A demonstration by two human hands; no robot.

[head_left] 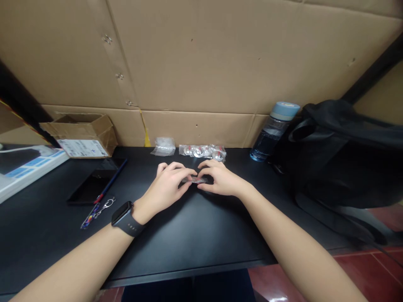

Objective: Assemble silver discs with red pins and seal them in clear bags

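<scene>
My left hand (171, 181), with a black watch (127, 218) on its wrist, is closed at the fingertips on the left side of a small clear plastic packet (195, 180). The fingers of my right hand (222, 178) pinch the same packet from the right. It is held low over the black table, and what is inside is mostly hidden by my fingers. Just beyond my hands lies a row of clear packets (201, 151) with round silvery discs and red marks. Left of that row is a small pile of clear plastic bags (164, 146).
An open cardboard box (85, 134), a dark tablet (97, 181), a keychain (97, 212) and a white power strip (34, 167) are on the left. A blue-lidded water bottle (273, 132) and a black backpack (343, 155) stand right. A cardboard wall (195, 63) closes the back.
</scene>
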